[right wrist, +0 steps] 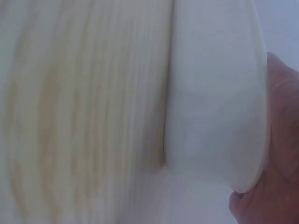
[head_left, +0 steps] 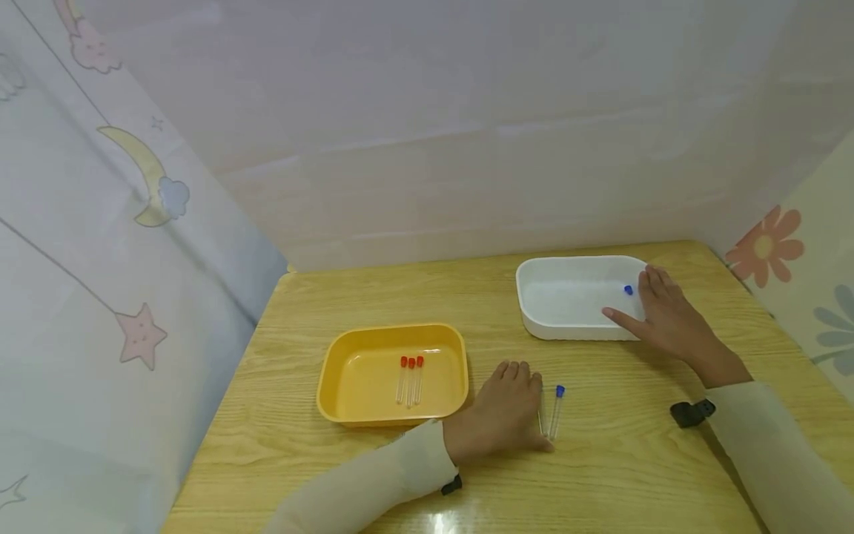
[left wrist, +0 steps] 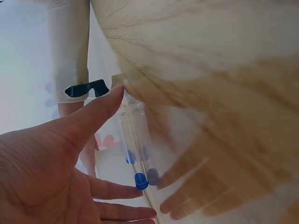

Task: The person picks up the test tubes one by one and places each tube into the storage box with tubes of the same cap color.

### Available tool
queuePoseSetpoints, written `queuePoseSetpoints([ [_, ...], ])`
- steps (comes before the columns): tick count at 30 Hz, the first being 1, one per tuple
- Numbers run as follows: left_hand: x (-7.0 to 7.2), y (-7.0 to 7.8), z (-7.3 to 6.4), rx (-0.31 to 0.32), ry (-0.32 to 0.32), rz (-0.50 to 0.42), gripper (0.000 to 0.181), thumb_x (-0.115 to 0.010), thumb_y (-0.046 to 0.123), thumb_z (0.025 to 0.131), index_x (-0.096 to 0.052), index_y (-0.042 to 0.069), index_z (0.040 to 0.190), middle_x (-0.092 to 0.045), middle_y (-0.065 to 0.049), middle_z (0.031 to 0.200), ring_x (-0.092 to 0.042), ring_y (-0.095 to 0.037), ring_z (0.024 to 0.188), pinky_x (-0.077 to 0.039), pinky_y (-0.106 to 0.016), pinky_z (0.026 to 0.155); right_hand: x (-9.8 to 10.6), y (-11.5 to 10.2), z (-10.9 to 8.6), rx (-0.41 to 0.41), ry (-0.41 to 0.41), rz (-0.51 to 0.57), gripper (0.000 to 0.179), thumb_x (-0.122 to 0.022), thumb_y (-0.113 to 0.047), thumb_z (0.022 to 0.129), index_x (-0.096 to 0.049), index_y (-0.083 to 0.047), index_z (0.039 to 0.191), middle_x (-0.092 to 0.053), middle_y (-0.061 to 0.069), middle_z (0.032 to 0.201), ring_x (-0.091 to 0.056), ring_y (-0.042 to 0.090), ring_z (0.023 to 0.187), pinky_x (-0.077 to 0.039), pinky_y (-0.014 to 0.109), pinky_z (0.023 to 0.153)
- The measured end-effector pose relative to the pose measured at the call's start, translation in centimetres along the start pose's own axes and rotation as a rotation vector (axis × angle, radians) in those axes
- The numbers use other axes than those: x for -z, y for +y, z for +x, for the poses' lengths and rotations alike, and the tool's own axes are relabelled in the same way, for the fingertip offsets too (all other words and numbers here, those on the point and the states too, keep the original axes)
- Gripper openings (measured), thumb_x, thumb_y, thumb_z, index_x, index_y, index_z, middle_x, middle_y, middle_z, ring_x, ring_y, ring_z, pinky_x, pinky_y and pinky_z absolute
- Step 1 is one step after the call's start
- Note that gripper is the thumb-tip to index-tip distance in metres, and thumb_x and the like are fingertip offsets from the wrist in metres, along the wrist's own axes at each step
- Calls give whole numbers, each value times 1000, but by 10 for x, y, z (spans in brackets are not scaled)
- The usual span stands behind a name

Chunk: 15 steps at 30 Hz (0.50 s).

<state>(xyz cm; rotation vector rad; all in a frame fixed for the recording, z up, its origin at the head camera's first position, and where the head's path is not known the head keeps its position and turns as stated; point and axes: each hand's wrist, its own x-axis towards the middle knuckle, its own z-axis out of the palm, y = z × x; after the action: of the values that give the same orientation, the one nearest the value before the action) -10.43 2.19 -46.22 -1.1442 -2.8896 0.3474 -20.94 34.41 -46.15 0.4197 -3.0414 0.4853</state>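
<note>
My left hand rests low over the wooden table, fingers and thumb extended around two clear test tubes with blue caps. In the left wrist view, the thumb reaches near their bottom ends, and a fingertip lies right by one blue cap. At the white tray, my right hand spreads over the right end with thumb apart from the fingers. A small blue cap shows inside that tray beside the hand. The right wrist view has the tray's wall with the hand against its rim.
A yellow tray on the left holds several red-capped test tubes. The wooden table extends toward me and between the trays. Patterned cloth hangs behind and at both sides.
</note>
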Motion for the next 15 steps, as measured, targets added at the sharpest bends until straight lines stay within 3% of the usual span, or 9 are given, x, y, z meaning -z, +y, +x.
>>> queuePoseSetpoints([
  [4,0,1,0,-2,23,27,102,-61,89,71,-58,11,136,-59,-6,133,-53,-20,128,-37,-33,114,1,0,1,-4,-6,2,107,-48,-59,101,2,22,150,20,32,160,21,45,149,12,57,119],
  [15,0,0,3,4,5,7,92,-63,87,72,-62,14,128,-59,-1,120,-54,-16,119,-37,-30,112,0,1,2,-9,-13,6,107,-48,-60,101,3,21,150,20,31,160,21,44,149,13,56,119],
])
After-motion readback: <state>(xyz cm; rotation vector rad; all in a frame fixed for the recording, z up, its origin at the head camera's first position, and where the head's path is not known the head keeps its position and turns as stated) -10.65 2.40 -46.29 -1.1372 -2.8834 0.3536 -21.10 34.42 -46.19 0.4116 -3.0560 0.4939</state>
